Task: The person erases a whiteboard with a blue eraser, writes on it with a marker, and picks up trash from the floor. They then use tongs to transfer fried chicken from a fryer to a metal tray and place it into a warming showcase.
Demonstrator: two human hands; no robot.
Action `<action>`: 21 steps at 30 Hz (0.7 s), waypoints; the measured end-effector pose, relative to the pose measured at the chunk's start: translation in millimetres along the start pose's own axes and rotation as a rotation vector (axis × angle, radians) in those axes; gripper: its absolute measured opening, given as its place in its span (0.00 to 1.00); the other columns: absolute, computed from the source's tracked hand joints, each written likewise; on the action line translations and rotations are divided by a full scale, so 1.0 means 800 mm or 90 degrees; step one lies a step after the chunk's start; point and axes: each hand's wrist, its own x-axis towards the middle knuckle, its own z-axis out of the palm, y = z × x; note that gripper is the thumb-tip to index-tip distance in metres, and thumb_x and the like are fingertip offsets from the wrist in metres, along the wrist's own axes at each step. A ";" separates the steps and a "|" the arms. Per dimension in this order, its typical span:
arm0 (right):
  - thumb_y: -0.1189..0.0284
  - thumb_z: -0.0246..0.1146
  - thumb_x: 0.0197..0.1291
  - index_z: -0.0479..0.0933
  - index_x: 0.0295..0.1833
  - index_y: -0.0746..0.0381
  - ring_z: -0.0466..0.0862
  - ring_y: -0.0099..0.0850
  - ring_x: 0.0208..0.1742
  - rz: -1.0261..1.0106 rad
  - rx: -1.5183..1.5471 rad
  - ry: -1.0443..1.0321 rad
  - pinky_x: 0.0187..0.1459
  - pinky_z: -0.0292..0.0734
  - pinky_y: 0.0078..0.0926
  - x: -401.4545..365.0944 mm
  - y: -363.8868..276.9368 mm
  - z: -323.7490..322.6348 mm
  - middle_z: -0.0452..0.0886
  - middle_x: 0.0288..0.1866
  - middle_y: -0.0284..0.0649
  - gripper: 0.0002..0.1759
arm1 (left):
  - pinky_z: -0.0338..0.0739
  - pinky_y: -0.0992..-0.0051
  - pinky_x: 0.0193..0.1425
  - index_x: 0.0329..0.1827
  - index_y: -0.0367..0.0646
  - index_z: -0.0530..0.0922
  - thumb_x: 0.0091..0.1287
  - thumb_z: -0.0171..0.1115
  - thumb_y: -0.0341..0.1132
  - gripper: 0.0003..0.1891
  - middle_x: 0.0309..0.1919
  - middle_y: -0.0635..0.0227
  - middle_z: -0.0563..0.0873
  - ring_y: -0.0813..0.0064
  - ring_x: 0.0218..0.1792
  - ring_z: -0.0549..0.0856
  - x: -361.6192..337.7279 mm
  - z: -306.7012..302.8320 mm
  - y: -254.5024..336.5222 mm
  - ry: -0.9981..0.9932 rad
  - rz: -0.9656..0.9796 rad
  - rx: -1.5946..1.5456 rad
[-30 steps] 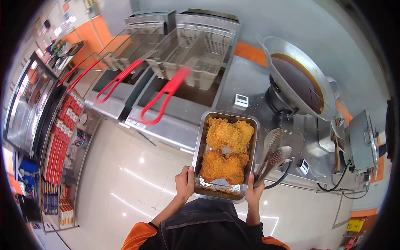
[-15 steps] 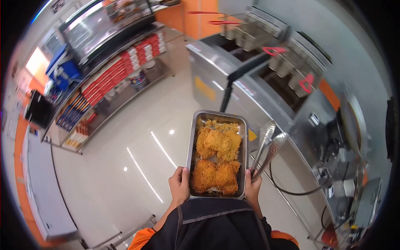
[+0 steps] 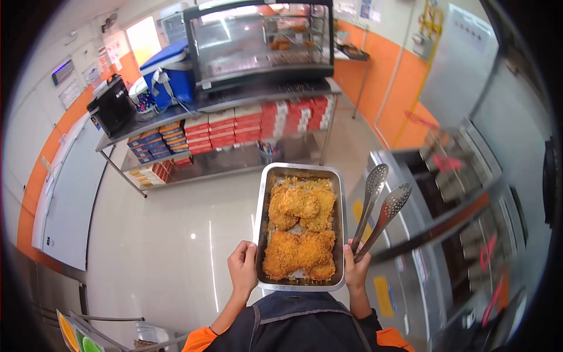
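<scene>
A rectangular metal tray [image 3: 301, 287] is held level in front of my dark apron. Golden breaded fried pieces [image 3: 299, 255] lie in it in two groups, with loose crumbs at the far end. My left hand [image 3: 242, 267] grips the tray's left side, thumb over the rim. On the other side, my right hand [image 3: 355, 271] is closed on the tray's right rim and on a pair of perforated metal tongs [image 3: 375, 217]. The tongs point forward and their two heads are spread apart; nothing is between them.
Ahead stands a metal table [image 3: 234, 101] bearing a glass display case [image 3: 264, 44], a blue cooler box [image 3: 169, 76] and a black appliance [image 3: 111, 108]. Red boxes [image 3: 246, 126] fill its lower shelf. Deep fryers [image 3: 422, 246] line the right; a white chest freezer [image 3: 73, 193] stands left.
My view has turned left, so the display table is now ahead and the fryers sit farther right. The tray and tongs stay in my hands.
</scene>
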 end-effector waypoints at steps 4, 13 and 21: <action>0.73 0.62 0.56 0.72 0.44 0.69 0.71 0.18 0.34 -0.014 0.036 -0.038 0.36 0.66 0.17 0.168 -0.034 0.054 0.74 0.33 0.31 0.13 | 0.59 0.81 0.24 0.26 0.36 0.72 0.65 0.52 0.32 0.10 0.17 0.76 0.70 0.87 0.22 0.65 0.135 0.055 0.049 0.022 0.028 -0.011; 0.74 0.64 0.52 0.75 0.43 0.68 0.74 0.19 0.34 -0.022 0.171 -0.048 0.37 0.68 0.18 0.519 -0.087 0.184 0.76 0.32 0.32 0.13 | 0.55 0.85 0.22 0.31 0.42 0.71 0.66 0.51 0.32 0.06 0.19 0.82 0.67 0.91 0.20 0.64 0.453 0.161 0.164 -0.163 0.003 -0.124; 0.74 0.59 0.53 0.75 0.42 0.70 0.79 0.23 0.25 -0.084 0.159 -0.054 0.28 0.74 0.17 0.843 -0.137 0.266 0.80 0.29 0.38 0.12 | 0.60 0.86 0.19 0.37 0.42 0.72 0.68 0.55 0.37 0.08 0.20 0.81 0.66 0.92 0.18 0.64 0.774 0.294 0.270 -0.378 0.060 -0.244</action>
